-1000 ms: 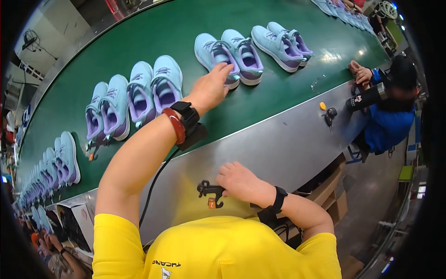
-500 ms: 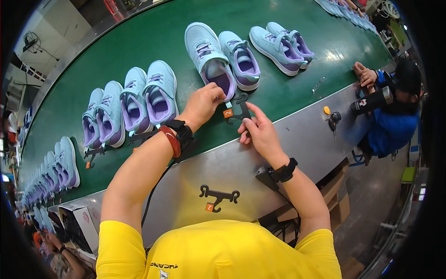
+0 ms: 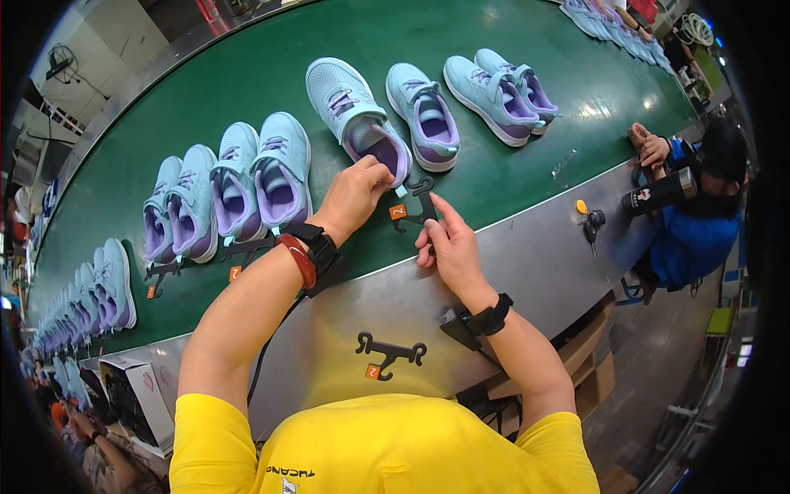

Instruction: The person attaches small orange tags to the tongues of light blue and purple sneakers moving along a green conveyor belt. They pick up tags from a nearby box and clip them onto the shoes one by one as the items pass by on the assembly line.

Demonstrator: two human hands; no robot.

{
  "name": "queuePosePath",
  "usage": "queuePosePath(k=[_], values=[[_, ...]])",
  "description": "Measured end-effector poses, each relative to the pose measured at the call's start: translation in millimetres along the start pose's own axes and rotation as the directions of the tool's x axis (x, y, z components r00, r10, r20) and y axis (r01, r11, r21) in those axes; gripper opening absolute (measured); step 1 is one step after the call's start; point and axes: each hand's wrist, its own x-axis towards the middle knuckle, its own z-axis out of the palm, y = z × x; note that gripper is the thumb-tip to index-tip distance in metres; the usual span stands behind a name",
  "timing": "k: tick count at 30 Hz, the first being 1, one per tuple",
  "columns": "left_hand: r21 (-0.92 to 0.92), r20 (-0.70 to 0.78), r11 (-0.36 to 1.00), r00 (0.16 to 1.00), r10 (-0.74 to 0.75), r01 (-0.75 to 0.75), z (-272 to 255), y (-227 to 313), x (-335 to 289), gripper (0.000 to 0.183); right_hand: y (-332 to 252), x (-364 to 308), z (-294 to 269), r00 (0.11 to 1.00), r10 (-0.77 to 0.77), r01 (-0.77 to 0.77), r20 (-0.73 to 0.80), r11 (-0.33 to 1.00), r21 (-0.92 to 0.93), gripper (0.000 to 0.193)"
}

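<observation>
My left hand (image 3: 354, 196) is closed on the heel of a light blue and purple sneaker (image 3: 339, 92), which lies toe away on the green surface. A small pull loop sticks out at that heel. Between the thumb and fingers of my right hand (image 3: 454, 257) is a black plastic shoe hanger (image 3: 424, 203) with an orange tag (image 3: 397, 214). The hanger's upper end is close to the sneaker's heel; whether it touches the loop I cannot tell. A matching sneaker (image 3: 422, 117) stands just to the right, apart from the held one.
Another black hanger (image 3: 391, 350) lies on the metal ledge (image 3: 527, 263) before me. Paired sneakers (image 3: 280, 169) with hangers stand left, another pair (image 3: 500, 97) right. A black bottle (image 3: 658, 191) and a person in blue (image 3: 695, 235) are at the right.
The held sneaker has shifted left and nearer, opening a gap from its mate. My right hand has brought the hanger slightly left and nearer.
</observation>
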Motion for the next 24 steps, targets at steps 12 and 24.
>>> queuePosePath(k=[12, 24], values=[[0.226, 0.074, 0.969, 0.994, 0.082, -0.096, -22.7, -2.9, -13.8, 0.011, -28.0, 26.8, 2.0, 0.953, 0.13, -0.001, 0.272, 0.904, -0.428, 0.026], [0.269, 0.107, 0.959, 0.992, 0.064, -0.091, -61.8, 10.6, -36.9, 0.018, -61.7, 35.5, 18.5, 0.877, 0.23, -0.101, 0.421, 0.946, -0.307, 0.024]])
